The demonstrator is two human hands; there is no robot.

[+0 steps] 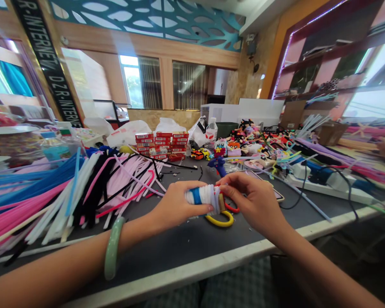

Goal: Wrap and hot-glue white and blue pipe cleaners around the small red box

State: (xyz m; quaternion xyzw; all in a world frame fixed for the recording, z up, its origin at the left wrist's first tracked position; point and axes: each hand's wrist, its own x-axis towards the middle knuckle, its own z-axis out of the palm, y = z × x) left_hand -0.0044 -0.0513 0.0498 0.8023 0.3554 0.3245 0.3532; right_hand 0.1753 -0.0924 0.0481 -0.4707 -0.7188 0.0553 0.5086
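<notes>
My left hand (170, 204) is wrapped round a short, thick roll (205, 195) that looks wound from fuzzy pipe cleaners, white with a blue band and a pale lavender end. My right hand (258, 203) has thumb and forefinger pinched at the roll's right end, where a bit of red shows. What exactly those fingertips hold is hidden. Beneath the roll lie scissors (221, 220) with a yellow and a red handle loop, partly covered by the hands. Just behind the right hand stands a purple-blue glue gun (217, 165).
Bundles of pipe cleaners (48, 201) cover the table's left side. Stacked red boxes (162, 145) and small plush-like figures (244, 143) stand at the back. A phone (278, 195) lies beyond my right hand. A power strip (332, 186) with trailing cables is at right, near the table's edge (211, 267).
</notes>
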